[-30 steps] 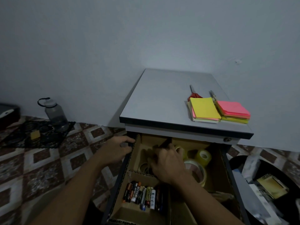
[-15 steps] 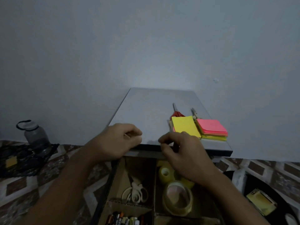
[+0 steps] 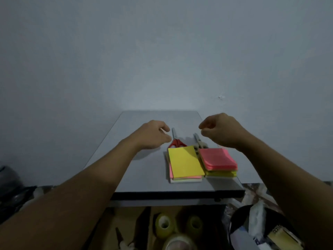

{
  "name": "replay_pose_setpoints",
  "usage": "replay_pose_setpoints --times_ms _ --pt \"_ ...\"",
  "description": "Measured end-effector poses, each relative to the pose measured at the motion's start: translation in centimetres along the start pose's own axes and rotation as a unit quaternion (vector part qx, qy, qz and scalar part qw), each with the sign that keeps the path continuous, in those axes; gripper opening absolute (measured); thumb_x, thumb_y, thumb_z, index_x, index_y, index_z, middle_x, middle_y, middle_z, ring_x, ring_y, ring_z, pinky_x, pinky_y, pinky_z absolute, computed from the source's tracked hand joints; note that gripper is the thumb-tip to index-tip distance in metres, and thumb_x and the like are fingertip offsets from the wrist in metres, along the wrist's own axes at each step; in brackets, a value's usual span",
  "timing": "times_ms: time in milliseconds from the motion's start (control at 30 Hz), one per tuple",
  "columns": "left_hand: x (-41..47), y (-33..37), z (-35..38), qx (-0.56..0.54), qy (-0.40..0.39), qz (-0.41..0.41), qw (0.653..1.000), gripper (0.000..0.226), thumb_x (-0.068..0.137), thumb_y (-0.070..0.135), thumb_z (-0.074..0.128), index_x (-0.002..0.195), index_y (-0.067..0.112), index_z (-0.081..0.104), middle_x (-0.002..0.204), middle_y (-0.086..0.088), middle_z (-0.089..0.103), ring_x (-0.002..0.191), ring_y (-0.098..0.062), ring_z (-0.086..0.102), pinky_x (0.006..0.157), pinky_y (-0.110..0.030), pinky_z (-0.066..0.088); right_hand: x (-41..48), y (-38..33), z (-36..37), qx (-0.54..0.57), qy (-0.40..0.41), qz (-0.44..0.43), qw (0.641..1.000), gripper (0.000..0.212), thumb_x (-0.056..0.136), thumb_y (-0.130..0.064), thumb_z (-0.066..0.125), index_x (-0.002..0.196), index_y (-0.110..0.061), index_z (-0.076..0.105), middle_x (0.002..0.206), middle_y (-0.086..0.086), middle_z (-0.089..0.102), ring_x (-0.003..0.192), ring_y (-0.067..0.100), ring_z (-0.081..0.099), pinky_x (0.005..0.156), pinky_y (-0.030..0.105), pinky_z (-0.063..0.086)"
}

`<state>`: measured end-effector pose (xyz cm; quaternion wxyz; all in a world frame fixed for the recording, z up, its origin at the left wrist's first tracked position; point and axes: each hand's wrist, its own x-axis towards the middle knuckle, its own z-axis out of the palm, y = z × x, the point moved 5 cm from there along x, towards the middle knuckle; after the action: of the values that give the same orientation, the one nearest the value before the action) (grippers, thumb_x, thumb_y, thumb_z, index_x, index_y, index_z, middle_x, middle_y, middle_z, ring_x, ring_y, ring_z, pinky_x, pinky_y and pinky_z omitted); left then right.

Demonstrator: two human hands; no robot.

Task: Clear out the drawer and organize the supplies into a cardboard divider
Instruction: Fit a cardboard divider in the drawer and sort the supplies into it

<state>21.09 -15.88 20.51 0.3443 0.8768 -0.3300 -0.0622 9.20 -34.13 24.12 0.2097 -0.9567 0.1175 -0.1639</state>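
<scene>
Both my hands hover over the grey cabinet top (image 3: 144,179). My left hand (image 3: 153,135) is just left of the red-handled scissors (image 3: 177,143), with thumb and fingers bent and apart and nothing in it. My right hand (image 3: 220,131) hangs above and to the right of the grey scissors (image 3: 198,141), likewise empty with a gap between thumb and forefinger. In front of the scissors lie a yellow-topped sticky note stack (image 3: 184,162) and a pink-topped stack (image 3: 217,158). Below the top, the open drawer shows the cardboard divider (image 3: 144,221) with two yellowish tape rolls (image 3: 164,225) and a larger clear tape roll (image 3: 178,241).
A black bin (image 3: 236,219) with paper and packaging stands on the floor to the right of the drawer. The wall rises directly behind the cabinet. A dark bundle (image 3: 10,179) lies on the patterned floor at the left.
Both hands have come up out of the drawer and moved forward over the cabinet top to the scissors. The view has tilted upward, so most of the drawer has dropped out of sight.
</scene>
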Motion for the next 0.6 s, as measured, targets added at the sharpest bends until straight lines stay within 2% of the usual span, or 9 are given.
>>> replay_pose_setpoints --times_ms 67,133,300,400,500,600 --pt "1.8 -0.2 1.3 -0.025 -0.007 -0.016 1.000 0.043 0.087 0.030 0.071 0.127 0.021 0.060 0.108 -0.002 0.066 0.089 -0.018 0.063 0.074 -0.030 0.049 1.2 1.0 0.8 -0.014 -0.032 0.018 0.999 0.024 0.090 -0.022 0.065 0.113 -0.016 0.072 0.114 0.004 0.071 0.099 0.018 0.064 0.085 0.029 0.051" --pt "3.5 -0.3 2.6 0.015 -0.017 -0.015 1.000 0.049 0.086 0.035 0.071 0.132 0.022 0.058 0.120 -0.004 0.066 0.100 -0.019 0.062 0.085 -0.032 0.050 2.1 1.8 1.8 -0.037 -0.074 0.028 0.996 0.027 0.089 -0.026 0.068 0.114 -0.017 0.071 0.117 0.004 0.069 0.102 0.019 0.063 0.088 0.031 0.051" --pt "5.7 0.1 4.6 0.072 -0.079 -0.024 0.994 0.063 0.081 0.036 0.079 0.137 0.019 0.057 0.134 -0.007 0.058 0.114 -0.022 0.057 0.092 -0.029 0.045 3.7 3.0 4.0 -0.081 -0.143 0.055 0.985 0.040 0.082 -0.039 0.075 0.118 -0.021 0.070 0.110 -0.002 0.058 0.094 0.017 0.052 0.077 0.027 0.043" --pt "6.2 -0.2 4.5 0.092 -0.100 -0.020 0.991 0.055 0.079 0.036 0.081 0.129 0.020 0.064 0.130 -0.003 0.062 0.111 -0.018 0.057 0.093 -0.028 0.044 4.4 3.6 4.7 -0.075 -0.138 0.065 0.985 0.040 0.079 -0.039 0.079 0.115 -0.022 0.070 0.109 0.000 0.057 0.092 0.019 0.055 0.071 0.029 0.047" --pt "6.5 -0.7 4.0 0.120 -0.091 -0.017 0.989 0.043 0.080 0.032 0.078 0.120 0.021 0.070 0.123 0.000 0.066 0.105 -0.014 0.057 0.093 -0.028 0.047 4.9 4.2 4.8 -0.088 -0.119 0.058 0.987 0.038 0.076 -0.035 0.081 0.110 -0.021 0.072 0.107 0.001 0.062 0.089 0.018 0.057 0.064 0.025 0.044" --pt "6.7 -1.3 3.2 0.177 -0.075 -0.022 0.981 0.037 0.080 0.024 0.073 0.117 0.021 0.070 0.122 -0.001 0.066 0.102 -0.017 0.058 0.088 -0.029 0.050 5.1 4.3 4.9 -0.106 -0.106 0.057 0.987 0.036 0.075 -0.037 0.080 0.107 -0.021 0.073 0.109 0.003 0.065 0.088 0.019 0.056 0.066 0.025 0.043"
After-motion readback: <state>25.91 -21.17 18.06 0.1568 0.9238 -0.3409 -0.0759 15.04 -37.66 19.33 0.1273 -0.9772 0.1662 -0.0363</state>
